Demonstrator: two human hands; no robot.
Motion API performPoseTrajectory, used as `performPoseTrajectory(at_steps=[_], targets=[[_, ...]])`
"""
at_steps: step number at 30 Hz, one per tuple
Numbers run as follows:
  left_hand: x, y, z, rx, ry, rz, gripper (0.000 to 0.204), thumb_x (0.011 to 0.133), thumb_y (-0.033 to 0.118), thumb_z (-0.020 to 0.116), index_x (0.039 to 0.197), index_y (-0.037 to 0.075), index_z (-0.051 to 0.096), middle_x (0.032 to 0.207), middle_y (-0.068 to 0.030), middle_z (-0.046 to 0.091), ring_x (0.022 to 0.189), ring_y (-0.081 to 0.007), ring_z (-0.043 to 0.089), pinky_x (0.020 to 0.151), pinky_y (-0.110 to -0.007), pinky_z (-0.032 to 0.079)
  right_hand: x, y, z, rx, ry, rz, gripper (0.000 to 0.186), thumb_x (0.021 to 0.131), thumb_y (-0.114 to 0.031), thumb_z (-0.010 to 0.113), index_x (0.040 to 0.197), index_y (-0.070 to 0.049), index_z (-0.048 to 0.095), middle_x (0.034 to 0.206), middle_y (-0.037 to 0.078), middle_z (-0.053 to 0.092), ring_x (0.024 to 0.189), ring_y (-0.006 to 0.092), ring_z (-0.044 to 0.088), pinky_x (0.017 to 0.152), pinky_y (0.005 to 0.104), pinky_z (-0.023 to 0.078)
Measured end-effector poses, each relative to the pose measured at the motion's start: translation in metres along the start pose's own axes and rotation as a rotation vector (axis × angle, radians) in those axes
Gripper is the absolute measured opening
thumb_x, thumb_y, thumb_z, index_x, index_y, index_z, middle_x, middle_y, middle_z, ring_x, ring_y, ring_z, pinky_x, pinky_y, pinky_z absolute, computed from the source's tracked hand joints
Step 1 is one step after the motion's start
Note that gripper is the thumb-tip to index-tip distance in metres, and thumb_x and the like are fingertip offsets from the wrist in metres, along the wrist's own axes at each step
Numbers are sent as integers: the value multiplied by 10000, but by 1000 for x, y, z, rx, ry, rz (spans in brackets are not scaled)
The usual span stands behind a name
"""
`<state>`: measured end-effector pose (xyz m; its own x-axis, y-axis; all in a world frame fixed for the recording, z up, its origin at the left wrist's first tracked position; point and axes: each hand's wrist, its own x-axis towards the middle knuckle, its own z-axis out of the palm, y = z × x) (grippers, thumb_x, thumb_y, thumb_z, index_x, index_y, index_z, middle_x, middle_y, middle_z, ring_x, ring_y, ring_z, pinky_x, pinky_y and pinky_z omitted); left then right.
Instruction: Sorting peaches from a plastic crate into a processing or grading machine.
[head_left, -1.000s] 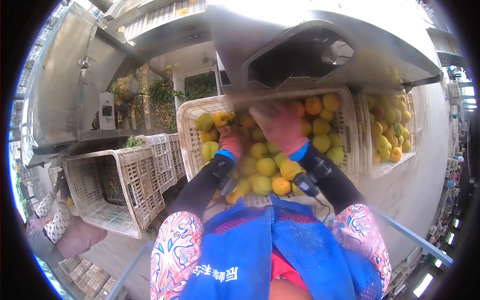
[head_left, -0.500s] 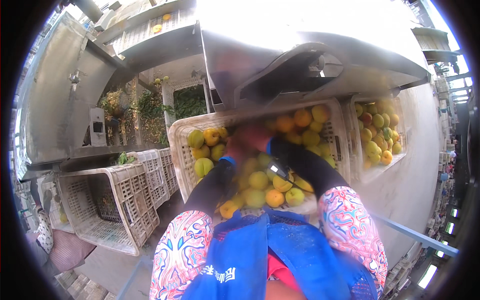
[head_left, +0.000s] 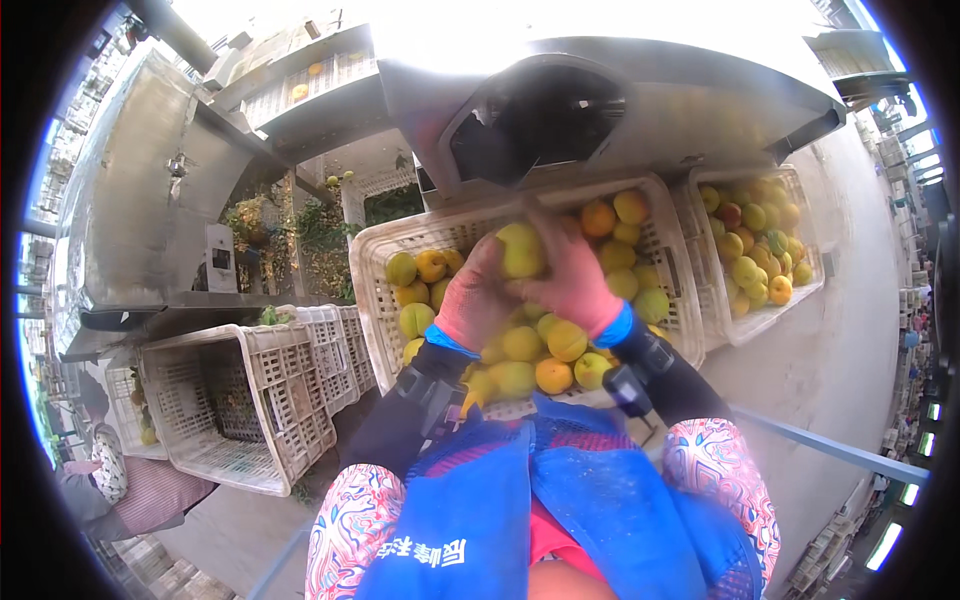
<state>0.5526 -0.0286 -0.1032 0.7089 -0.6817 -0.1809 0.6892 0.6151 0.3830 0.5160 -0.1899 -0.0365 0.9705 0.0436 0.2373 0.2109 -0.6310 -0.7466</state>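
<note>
A white slatted plastic crate (head_left: 425, 232) of yellow-green and orange peaches is in front of me. Above its middle, a greenish-yellow peach (head_left: 520, 250) is held between both hands. My left hand (head_left: 472, 300), in a pinkish glove with a blue cuff, closes on its left side. My right hand (head_left: 575, 278), gloved alike, curls round its right side, its fingers slightly blurred. Beneath my hands lie loose peaches (head_left: 520, 344), several partly covered by my gloves and wrists.
A second crate of peaches (head_left: 760, 250) stands to the right. Another crate (head_left: 215, 400) lies on its side at the left, beside stacked crates (head_left: 325, 350). A metal machine housing (head_left: 690, 110) with a dark opening overhangs the far side. A blue rail (head_left: 830, 443) runs at right.
Both hands have risen from among the peaches, and a greenish-yellow peach now shows between them. My view has shifted slightly.
</note>
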Motion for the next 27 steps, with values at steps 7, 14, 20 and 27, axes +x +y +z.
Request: performPoseTrajectory(at_steps=[7, 14, 20, 27], targets=[[-20, 20, 53, -315, -9, -109, 576, 1024, 464, 534, 1436, 68, 460, 1386, -117, 564, 1256, -282, 559, 1061, -454, 456, -1, -27, 6, 9, 203, -110, 929, 639, -238, 870, 1442, -5, 465, 1323, 253, 570, 1216, 413, 560, 1025, 450, 456], [-30, 41, 86, 750, -49, 353, 541, 1027, 432, 549, 1412, 63, 462, 1307, -115, 593, 1189, -270, 597, 1036, -397, 474, 7, -51, -2, 148, 346, -86, 898, 642, -257, 882, 1400, 31, 496, 1166, 243, 649, 1052, 408, 634, 930, 454, 498], [-3, 34, 56, 432, -30, 256, 501, 1061, 403, 472, 1422, 57, 437, 1332, -120, 575, 1228, -252, 566, 1067, -392, 443, 18, -49, 0, 69, 359, -106, 855, 677, -194, 828, 1417, 41, 469, 1150, 243, 647, 1006, 415, 631, 894, 465, 500], [15, 32, 53, -286, -232, 144, 504, 1067, 376, 449, 1450, 49, 442, 1408, -116, 551, 1308, -284, 499, 1158, -443, 334, 40, -35, 3, -89, 445, -175, 795, 713, -176, 787, 1412, 36, 474, 1215, 257, 622, 1078, 454, 594, 919, 501, 482]])
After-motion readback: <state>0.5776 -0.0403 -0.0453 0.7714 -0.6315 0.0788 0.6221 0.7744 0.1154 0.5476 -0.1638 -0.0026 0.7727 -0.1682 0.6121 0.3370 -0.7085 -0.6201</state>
